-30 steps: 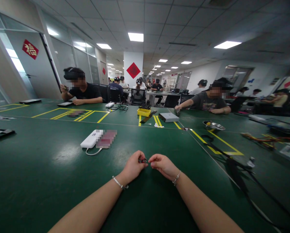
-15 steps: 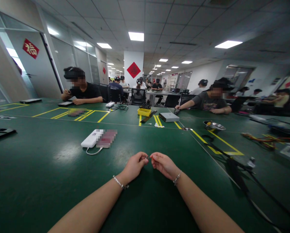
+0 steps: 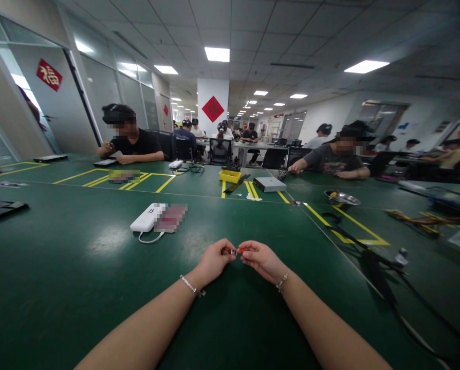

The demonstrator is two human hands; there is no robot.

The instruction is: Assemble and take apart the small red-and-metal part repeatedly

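Note:
Over the near middle of the green table, my left hand (image 3: 217, 257) is closed in a pinch on a small metallic piece (image 3: 233, 252) at its fingertips. My right hand (image 3: 261, 258) pinches a small orange-red piece (image 3: 242, 250) between thumb and fingers. The two sets of fingertips almost meet, with the small pieces facing each other. Both pieces are mostly covered by fingers, and their exact kind is too small to make out. Each wrist has a silvery bracelet.
A white power bank (image 3: 148, 218) lies ahead to the left, cabled to a blurred flat object. Further off are a yellow bin (image 3: 230, 176), a grey metal box (image 3: 269, 184) and a metal bowl (image 3: 341, 198). Black cables (image 3: 380, 264) run along the right. Two people sit opposite.
My hands stay close together; more of the metallic piece and the orange-red piece now shows between my fingertips. Across the table, the right-hand person's hand has drawn back from a dark object.

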